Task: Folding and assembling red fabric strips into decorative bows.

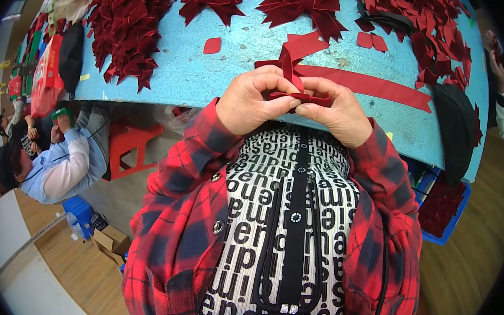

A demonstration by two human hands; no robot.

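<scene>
Both hands meet at the near edge of the blue table, pinching a dark red velvet ribbon (pixel 286 65) folded into loops. My left hand (pixel 255 98) has thumb and fingers closed on the ribbon's left part. Closed on the loop at the right is my right hand (pixel 337 110), its thumb tip close to the left thumb. One ribbon end stands up above the fingers. Behind the hands, a long flat red ribbon strip (pixel 376 87) with a notched end lies across the table to the right.
Heaps of finished red bows (pixel 129 23) cover the table's far left, with more bows (pixel 305 5) at the back. Cut red pieces (pixel 434 29) and a black bag (pixel 452 129) lie right. A blue crate (pixel 453 218) stands below. A seated person (pixel 68 161) is at left near a red stool (pixel 134 148).
</scene>
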